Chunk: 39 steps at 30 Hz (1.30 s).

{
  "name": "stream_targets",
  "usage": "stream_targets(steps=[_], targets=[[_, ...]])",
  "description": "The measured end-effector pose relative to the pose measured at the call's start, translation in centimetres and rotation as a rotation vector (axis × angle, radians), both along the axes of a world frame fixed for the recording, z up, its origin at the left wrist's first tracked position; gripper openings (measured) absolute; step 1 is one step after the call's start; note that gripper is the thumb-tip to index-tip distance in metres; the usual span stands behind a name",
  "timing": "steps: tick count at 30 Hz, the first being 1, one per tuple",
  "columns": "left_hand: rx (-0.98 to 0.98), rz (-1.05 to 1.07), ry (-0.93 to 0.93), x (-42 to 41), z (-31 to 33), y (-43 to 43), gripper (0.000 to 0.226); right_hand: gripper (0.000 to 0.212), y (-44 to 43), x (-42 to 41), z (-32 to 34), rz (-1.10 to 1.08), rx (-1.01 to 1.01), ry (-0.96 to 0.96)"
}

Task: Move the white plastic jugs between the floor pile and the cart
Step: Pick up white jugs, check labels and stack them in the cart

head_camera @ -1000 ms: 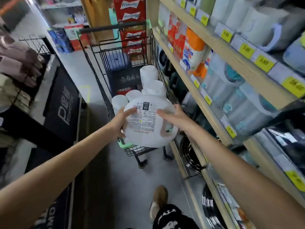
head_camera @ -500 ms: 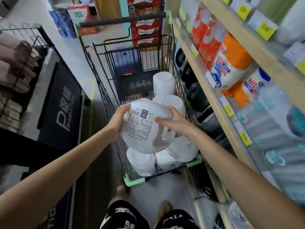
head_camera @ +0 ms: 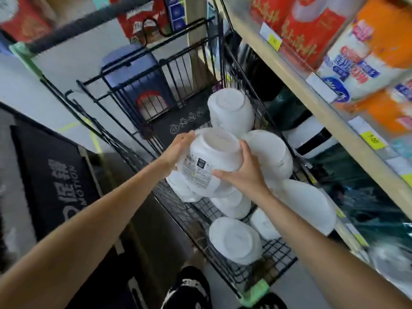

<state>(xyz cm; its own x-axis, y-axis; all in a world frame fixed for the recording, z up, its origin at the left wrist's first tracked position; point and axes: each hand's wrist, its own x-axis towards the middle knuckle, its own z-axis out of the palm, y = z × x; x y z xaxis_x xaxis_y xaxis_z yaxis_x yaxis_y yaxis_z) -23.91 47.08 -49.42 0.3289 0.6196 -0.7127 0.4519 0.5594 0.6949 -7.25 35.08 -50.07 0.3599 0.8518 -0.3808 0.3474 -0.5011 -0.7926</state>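
Note:
I hold a white plastic jug [head_camera: 211, 159] with a printed label inside the black wire cart [head_camera: 225, 210], its base turned away from me. My left hand [head_camera: 178, 150] grips its left side and my right hand [head_camera: 245, 172] grips its right side. The jug rests low among several other white jugs lying in the cart basket, such as the upper jug [head_camera: 230, 108], the right jug [head_camera: 270, 155] and the near jug [head_camera: 236, 239]. No floor pile is in view.
A wooden store shelf [head_camera: 312, 90] with price tags and packaged goods runs along the right of the cart. The cart handle [head_camera: 93, 25] crosses the top. A black sign [head_camera: 51, 175] stands at the left. My shoes [head_camera: 191, 286] are by the cart's near corner.
I have stepped closer and lowered the jug from above the cart rim down into the basket among the other jugs. It has turned so its base faces away from me.

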Motion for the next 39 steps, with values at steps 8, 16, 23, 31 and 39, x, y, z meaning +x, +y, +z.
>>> stream_targets(steps=[8, 16, 23, 31, 39], targets=[[-0.016, -0.066, 0.069, 0.8, -5.4, 7.4, 0.063, 0.108, 5.2, -3.0, -5.0, -0.053, 0.1, -0.326], [0.024, -0.144, 0.031, 1.6, -8.6, 12.2, 0.081, 0.115, 9.3, -3.7, -9.1, -0.12, 0.07, -0.495], [0.06, -0.103, 0.082, 1.9, -9.8, 13.5, 0.093, 0.12, 11.0, -5.0, -10.9, -0.171, 0.095, -0.547], [0.177, -0.022, 0.152, 1.7, -9.6, 12.6, 0.079, 0.12, 11.6, -4.2, -11.1, -0.1, 0.052, -0.29], [0.369, -0.154, 0.222, 1.2, -6.4, 10.5, 0.071, 0.091, 8.9, -1.9, -7.8, -0.052, 0.091, -0.074]])
